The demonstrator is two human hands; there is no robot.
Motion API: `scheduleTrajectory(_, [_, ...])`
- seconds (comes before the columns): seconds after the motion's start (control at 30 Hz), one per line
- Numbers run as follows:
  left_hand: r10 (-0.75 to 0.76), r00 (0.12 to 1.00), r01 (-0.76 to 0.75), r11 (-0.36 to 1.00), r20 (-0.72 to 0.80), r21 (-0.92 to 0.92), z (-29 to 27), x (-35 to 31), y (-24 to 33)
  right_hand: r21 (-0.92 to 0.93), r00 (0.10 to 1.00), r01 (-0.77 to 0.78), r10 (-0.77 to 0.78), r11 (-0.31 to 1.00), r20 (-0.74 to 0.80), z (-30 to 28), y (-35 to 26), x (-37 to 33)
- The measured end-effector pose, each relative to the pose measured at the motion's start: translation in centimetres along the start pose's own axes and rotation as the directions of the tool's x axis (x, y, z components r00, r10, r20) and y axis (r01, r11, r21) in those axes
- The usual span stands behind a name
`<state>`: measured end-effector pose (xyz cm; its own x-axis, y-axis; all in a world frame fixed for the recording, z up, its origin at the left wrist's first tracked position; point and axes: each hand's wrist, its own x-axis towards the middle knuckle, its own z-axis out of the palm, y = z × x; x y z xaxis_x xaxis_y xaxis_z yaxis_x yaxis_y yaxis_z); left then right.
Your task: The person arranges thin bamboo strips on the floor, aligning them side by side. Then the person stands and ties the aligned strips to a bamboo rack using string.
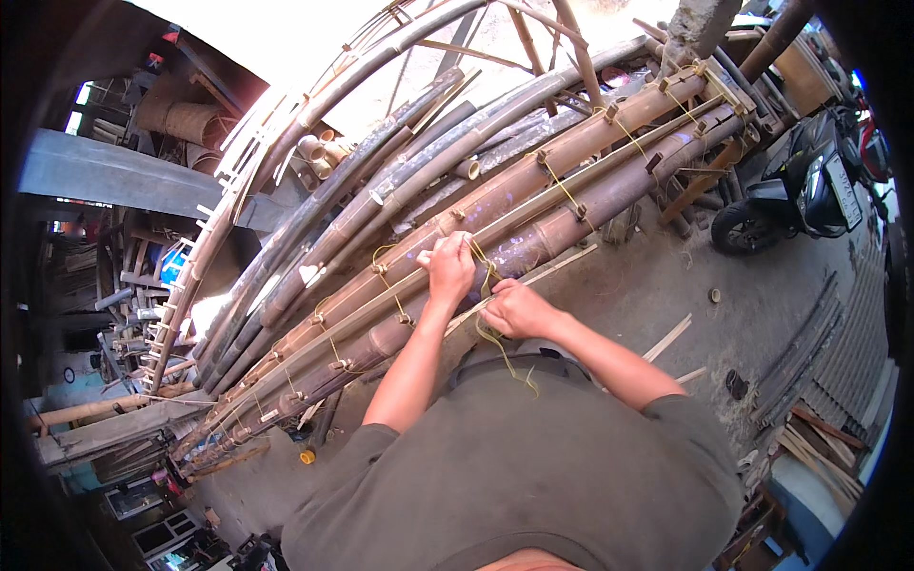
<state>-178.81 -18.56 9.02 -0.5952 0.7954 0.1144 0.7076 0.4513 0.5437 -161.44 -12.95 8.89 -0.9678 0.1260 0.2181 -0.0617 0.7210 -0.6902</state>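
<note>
Two long bamboo poles, a far pole [514, 193] and a near pole [624, 198], lie side by side on a slant in front of me, with a thin split-bamboo strip [519, 218] running between them. Yellow cord [487, 269] passes over the near pole between my hands, and its loose tail hangs down against my shirt. My left hand [449, 268] is closed by the strip, fingers pinched on the cord. Just nearer and to the right, my right hand [519, 309] is also closed on the cord. Its fingertips are partly hidden.
Several more bamboo poles [381, 195] are stacked beyond the pair. A curved bamboo frame with pegs [195, 262] rises at the left. On the right, a motorcycle [809, 190] stands on the concrete floor near corrugated sheets [847, 333]. Loose bamboo strips [668, 338] lie near my right elbow.
</note>
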Motion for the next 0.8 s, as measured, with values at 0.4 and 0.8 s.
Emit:
scheduleTrajectory(0.4, [-0.045, 0.995, 0.04, 0.997, -0.091, -0.061, 2.9, 14.1, -6.4, -0.236, 0.995, -0.097, 0.103, 0.967, 0.013, 2.8, -0.7, -0.8])
scheduleTrajectory(0.8, [0.276, 0.887, -0.277, 0.959, 0.369, -0.054, -15.0, -0.5, -17.7, 0.958, 0.727, -0.242, 0.624, -0.155, 0.285, 16.7, -10.7, 3.1])
